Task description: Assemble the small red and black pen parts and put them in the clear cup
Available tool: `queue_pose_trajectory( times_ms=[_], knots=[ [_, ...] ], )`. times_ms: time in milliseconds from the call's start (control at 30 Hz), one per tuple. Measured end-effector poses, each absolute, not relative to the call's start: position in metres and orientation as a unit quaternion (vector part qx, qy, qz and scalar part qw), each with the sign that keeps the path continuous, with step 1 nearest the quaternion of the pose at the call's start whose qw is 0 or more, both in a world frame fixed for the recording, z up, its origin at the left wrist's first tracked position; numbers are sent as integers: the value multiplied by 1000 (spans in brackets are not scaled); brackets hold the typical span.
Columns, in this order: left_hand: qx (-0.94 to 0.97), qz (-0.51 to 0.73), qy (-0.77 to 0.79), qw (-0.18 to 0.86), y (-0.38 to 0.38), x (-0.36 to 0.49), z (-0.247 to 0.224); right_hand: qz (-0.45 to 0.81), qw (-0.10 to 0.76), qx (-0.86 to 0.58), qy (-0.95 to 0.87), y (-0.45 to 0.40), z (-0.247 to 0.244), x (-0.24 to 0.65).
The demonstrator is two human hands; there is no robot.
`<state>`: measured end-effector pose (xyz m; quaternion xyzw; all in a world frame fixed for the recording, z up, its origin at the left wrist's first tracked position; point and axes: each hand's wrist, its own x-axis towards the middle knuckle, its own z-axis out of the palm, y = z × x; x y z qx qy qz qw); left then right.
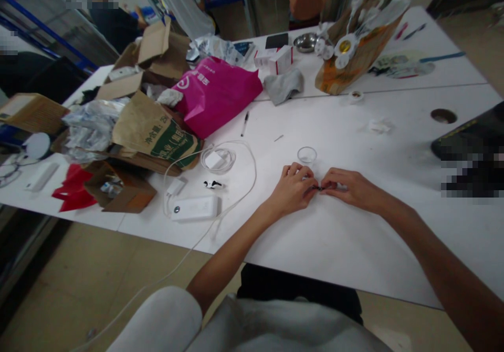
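My left hand [294, 188] and my right hand [350, 188] meet fingertip to fingertip just above the white table [299, 236]. Between them they pinch a small dark object [318, 188], too tiny and too covered by fingers to name. Both hands are closed on it, one from each side. Right behind my left hand stands a small clear round dish or cup [307, 155]. Farther off lie a tiny thin grey piece [279, 137] and a black-and-clear pen [244, 124].
A white power bank [195, 208], looped white cable [255, 168] and white charger [214, 159] lie to the left. Behind are a magenta bag [220, 94], cardboard boxes [129, 197] and a grey cloth [283, 85]. A black object [472, 134] stands at right. People are in the background.
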<state>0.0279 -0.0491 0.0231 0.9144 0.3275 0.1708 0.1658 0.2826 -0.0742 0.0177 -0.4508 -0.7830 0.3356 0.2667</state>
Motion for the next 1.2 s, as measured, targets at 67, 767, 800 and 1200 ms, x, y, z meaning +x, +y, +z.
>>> queue_pose_trajectory(
  times_ms=[67, 767, 800, 1200],
  knots=[
    [916, 163, 322, 173, -48, 33, 23, 324, 267, -461, -782, -80, 18, 288],
    [906, 142, 346, 198, -67, 78, 27, 251, 281, -519, -767, -110, 20, 325],
    [905, 150, 346, 197, -68, 73, 28, 240, 284, -521, -768, -111, 21, 325],
    [844, 248, 442, 177, -64, -4, 39, 152, 242, -510, -811, -86, 33, 260]
  ],
)
